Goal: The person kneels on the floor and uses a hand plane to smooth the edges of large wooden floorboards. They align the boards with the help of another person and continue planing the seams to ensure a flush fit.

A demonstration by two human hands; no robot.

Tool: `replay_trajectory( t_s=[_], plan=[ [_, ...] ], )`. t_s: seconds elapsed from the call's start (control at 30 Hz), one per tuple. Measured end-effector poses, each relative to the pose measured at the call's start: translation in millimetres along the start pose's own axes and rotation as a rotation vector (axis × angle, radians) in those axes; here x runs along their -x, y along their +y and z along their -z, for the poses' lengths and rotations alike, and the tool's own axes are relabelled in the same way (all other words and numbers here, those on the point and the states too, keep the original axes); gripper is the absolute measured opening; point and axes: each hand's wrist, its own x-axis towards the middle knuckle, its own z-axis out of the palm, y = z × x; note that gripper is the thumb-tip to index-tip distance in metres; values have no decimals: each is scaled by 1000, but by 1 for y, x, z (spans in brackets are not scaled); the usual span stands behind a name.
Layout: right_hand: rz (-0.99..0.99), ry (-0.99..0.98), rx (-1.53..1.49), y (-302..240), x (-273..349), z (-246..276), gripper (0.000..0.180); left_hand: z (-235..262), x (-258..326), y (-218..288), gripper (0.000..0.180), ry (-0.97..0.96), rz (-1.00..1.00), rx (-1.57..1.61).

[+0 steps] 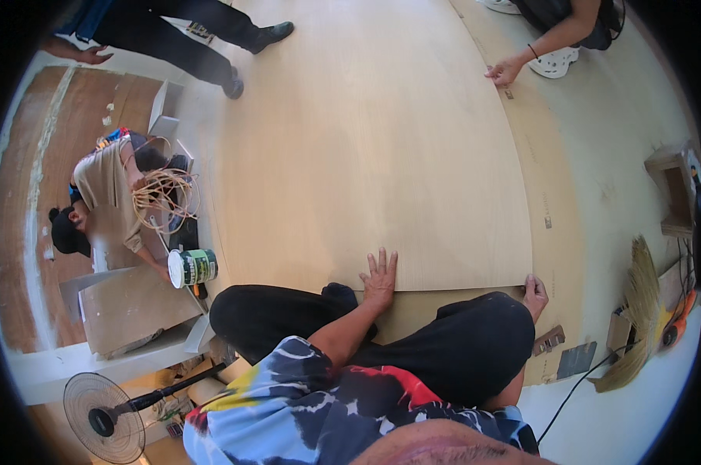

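A large, thin, light-coloured wood sheet (366, 155) lies flat before me, its near edge just beyond my crossed legs. My left hand (379, 280) rests palm down on that near edge, fingers spread and holding nothing. At the sheet's near right corner is my right hand (535, 297), with its fingers closed at the corner; my right knee hides part of the forearm. Beneath the sheet, a tan board (548, 178) shows along the right side and in front of my legs. Across from me, another person's hand (507, 71) touches the sheet's far right edge.
At left, a crouching person (106, 186) holds a bundle of coiled cord (164, 198) near a white-and-green bucket (192, 267). Someone stands in dark trousers (180, 39) at the far left. A fan (104, 418) is at lower left; a straw broom (637, 318) and small block (549, 339) are at right.
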Motion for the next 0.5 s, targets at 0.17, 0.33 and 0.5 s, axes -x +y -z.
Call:
replay_trajectory(
  t_s=[0.17,0.33,0.5],
  plan=[
    [-4,-27,45,-2,-2,4,24,-7,-1,-9,87,26,6,-36],
    [11,-37,152,-5,-3,7,26,-6,-1,-6,82,16,42,-18],
    [-12,-15,23,-9,-1,3,22,-2,1,-3,78,38,66,-14]
  ],
)
